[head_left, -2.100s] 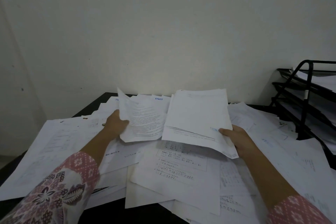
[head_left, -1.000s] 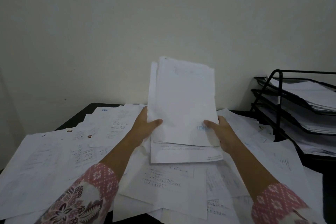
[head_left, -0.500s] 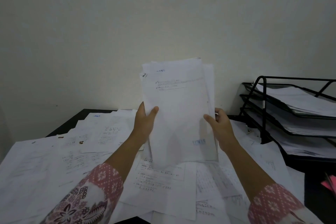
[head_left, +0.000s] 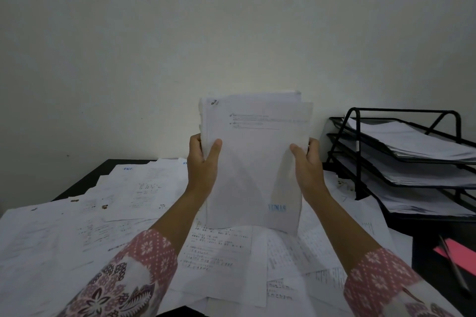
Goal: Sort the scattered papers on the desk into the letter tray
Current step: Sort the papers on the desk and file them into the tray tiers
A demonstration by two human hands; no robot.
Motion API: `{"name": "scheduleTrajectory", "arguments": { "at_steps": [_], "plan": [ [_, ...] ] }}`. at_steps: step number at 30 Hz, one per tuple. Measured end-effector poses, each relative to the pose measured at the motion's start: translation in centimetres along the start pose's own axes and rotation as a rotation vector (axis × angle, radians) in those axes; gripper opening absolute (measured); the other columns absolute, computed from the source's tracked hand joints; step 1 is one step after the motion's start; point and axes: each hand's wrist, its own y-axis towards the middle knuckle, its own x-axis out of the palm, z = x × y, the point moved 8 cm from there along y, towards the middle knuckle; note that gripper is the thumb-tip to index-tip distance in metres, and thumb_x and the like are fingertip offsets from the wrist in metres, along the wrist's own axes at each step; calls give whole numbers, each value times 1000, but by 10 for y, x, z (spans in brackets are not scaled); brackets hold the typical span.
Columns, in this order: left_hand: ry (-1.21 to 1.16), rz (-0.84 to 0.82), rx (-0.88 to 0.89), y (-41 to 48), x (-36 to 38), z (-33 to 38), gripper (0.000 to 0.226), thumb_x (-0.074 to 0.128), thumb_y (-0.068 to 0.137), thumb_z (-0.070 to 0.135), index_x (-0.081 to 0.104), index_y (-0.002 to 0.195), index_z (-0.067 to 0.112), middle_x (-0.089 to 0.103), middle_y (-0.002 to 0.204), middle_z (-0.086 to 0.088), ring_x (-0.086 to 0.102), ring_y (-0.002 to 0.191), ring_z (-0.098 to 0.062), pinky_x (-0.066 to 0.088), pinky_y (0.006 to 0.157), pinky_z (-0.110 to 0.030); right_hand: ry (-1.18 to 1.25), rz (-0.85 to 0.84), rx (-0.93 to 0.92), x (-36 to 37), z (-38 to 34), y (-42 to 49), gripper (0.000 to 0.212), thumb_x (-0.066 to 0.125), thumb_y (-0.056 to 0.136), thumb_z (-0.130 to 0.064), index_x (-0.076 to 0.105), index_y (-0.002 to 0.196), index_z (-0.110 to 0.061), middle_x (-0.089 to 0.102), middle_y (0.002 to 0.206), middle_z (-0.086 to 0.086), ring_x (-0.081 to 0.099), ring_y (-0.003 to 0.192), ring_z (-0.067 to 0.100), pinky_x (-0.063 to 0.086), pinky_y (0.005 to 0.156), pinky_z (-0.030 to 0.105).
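Two hands in shot, left hand (head_left: 202, 171) and right hand (head_left: 307, 171); one stack of papers (head_left: 253, 162) between them; one black letter tray (head_left: 401, 111), three tiers, all three loaded; one pink sheet (head_left: 462, 253) and one dark pen (head_left: 457, 271) far right; loose sheets (head_left: 77, 234) across the one desk (head_left: 427, 239), too overlapped to count.

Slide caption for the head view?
Left hand and right hand hold a paper stack upright over scattered sheets, letter tray alongside.

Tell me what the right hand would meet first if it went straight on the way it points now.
Probably the wall, though depth is unclear. The right hand, holding the stack, points forward and slightly left, above the loose papers; the tray stands off to its right.
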Motion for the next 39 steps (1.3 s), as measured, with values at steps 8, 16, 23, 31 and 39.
{"name": "scheduleTrajectory", "arguments": {
  "at_steps": [8,16,23,31,39],
  "plan": [
    [75,-106,31,-6,18,6,15,47,97,16,42,111,20,57,107,5,59,102,-21,52,86,-34,-41,-16,33,0,-6,1,17,45,93,-7,35,107,-13,50,94,-3,52,80,12,47,65,28],
    [234,-89,90,-1,45,24,24,42,98,7,42,121,4,52,106,0,52,90,-16,40,61,-8,-73,-18,55,-27,-20,4,17,47,94,-11,42,110,-15,55,96,-4,55,82,10,48,68,25],
    [156,-133,-14,3,95,34,25,44,96,9,46,121,8,52,105,0,52,93,-19,42,77,-28,-170,4,59,-83,-12,3,19,49,97,-16,55,115,-15,61,97,-6,58,84,7,46,68,20],
    [249,-575,-239,-35,169,-1,34,54,94,27,44,124,16,56,108,0,56,89,-14,46,69,-27,-163,293,136,-178,-18,27,26,48,97,-14,54,121,-4,56,105,5,51,92,19,39,77,28],
    [182,-902,-431,-79,220,-20,39,51,96,17,36,132,15,48,128,-6,56,100,-21,55,54,-22,-120,398,270,-247,-6,37,17,49,96,-14,56,108,-6,56,96,7,51,85,22,41,69,28]
  ]
}}
